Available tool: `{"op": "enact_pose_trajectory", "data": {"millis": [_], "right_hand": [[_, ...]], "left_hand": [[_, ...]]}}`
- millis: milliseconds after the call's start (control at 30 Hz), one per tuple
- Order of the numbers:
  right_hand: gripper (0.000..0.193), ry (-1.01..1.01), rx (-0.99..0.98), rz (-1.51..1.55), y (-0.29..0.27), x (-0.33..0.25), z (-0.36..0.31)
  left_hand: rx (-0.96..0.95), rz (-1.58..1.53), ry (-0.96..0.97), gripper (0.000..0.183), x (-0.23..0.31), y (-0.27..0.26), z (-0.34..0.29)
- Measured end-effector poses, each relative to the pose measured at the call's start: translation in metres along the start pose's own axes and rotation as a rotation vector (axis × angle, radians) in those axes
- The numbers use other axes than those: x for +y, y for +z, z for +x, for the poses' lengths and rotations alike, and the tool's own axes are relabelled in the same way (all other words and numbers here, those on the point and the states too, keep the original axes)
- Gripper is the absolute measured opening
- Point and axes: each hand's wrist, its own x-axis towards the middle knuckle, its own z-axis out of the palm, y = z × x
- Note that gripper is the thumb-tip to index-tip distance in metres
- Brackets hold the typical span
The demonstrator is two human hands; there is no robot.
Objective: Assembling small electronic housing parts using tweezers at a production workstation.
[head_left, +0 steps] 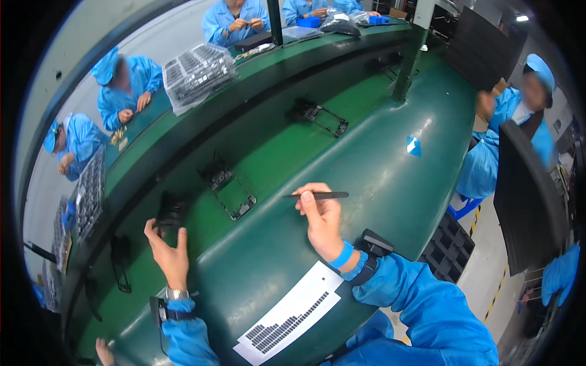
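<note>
My right hand (322, 222) is closed around dark tweezers (334, 195), held level above the green worktop (378, 183). My left hand (168, 256) reaches over the green belt (268, 152), thumb and fingers apart. Its fingertips are at the near edge of a dark device part (171, 209); whether they touch it I cannot tell. Farther along the belt lies an open rectangular device frame (235, 192). On the worktop between my forearms rests a white sheet (293, 314) with rows of small black pieces.
Another frame (323, 117) lies farther up the belt, and a dark one (121, 262) lies left of my left hand. A metal post (406, 73) rises from the worktop. Clear plastic trays (198, 73) are stacked across the belt. Several people in blue work around; a black tray (448, 247) sits at right.
</note>
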Motion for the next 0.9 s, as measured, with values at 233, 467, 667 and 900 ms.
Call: {"op": "enact_pose_trajectory", "data": {"millis": [233,467,667,900], "right_hand": [[0.020,0.036,0.007,-0.012,0.008,0.011,0.003],[0.017,0.077,-0.010,-0.035,0.012,0.009,0.002],[0.025,0.073,-0.019,-0.033,0.004,0.010,-0.003],[0.012,-0.152,-0.378,-0.013,0.008,-0.040,-0.031]], "left_hand": [[0.189,0.288,0.414,0.065,0.015,0.047,0.033],[0.075,0.141,0.049,0.108,0.072,0.129,0.034],[-0.132,-0.215,0.237,0.083,0.097,0.056,0.011],[-0.510,-0.318,0.424,0.071,0.077,-0.017,-0.075]]}}
